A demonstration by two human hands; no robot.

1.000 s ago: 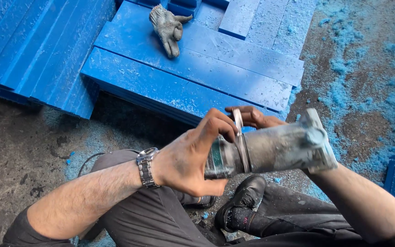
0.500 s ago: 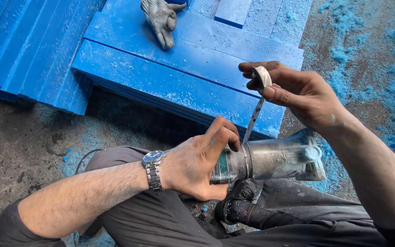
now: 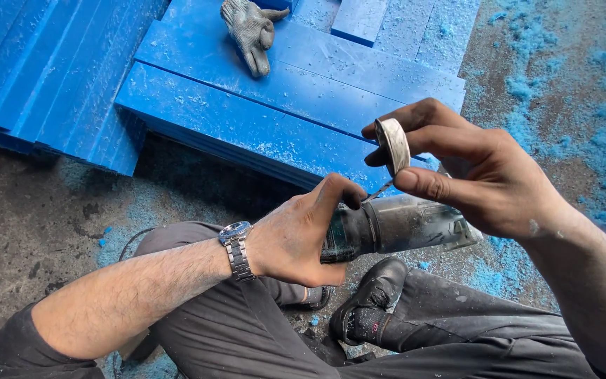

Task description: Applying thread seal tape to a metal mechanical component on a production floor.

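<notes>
The left hand is clenching a dusty grey angle grinder — the right hand is pinching a worn round metal disc just above it.

1 grinder, 1 disc, 1 glove, 1 watch, approx. 5 blue boards, stack partly hidden.

The angle grinder is a dusty grey power tool with a dark neck, lying roughly level above the lap, gripped at its head end by the left hand. The grinding disc, thin, round and pale grey, stands on edge, pinched in the right hand just above the tool.
</notes>
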